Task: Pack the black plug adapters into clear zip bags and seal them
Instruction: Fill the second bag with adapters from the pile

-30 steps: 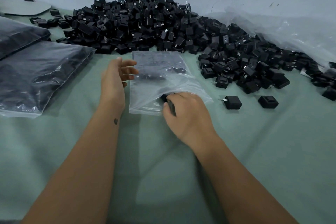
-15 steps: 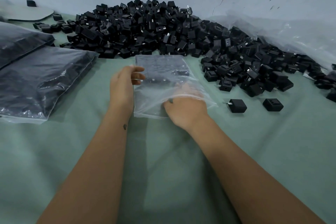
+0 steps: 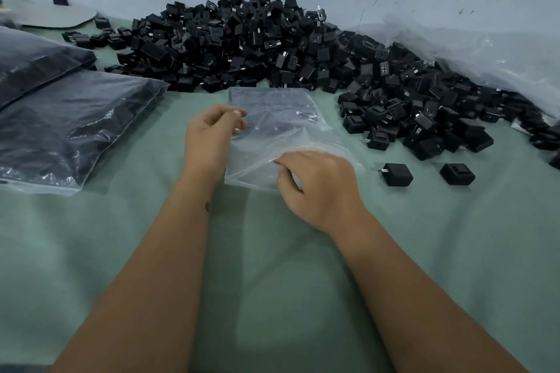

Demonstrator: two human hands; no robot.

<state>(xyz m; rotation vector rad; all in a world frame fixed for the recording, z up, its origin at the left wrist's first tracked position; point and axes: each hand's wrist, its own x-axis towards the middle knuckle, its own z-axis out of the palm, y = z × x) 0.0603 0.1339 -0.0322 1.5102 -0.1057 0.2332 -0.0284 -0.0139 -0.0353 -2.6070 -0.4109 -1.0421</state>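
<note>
While the left hand [image 3: 212, 138] pinched the left edge of the clear zip bag [image 3: 274, 127] between thumb and curled fingers, the right hand [image 3: 318, 188] lay at the bag's near mouth with its fingers curled at the film. Whether the right hand actually gripped the plastic could not be told, since the fingertips were hidden by the hand and the film.

The bag lay flat on the green cloth [image 3: 272, 281], its mouth toward the person. Dark shapes showed faintly through its far half; how many adapters it held could not be made out.

The step appeared to be the opening or loading of this bag. It would be done well by holding one lip down with the left hand, lifting the other lip with the right, and keeping the mouth wide until each adapter was fully inside, prongs clear of the zip track.

Two loose adapters [image 3: 397, 174] lay just right of the bag, nearest for picking. Beyond them the pile of black plug adapters [image 3: 257, 48] rose against the wall. Filled bags [image 3: 69, 124] lay at the left; loose plastic sheeting [image 3: 485, 54] lay at the right.
</note>
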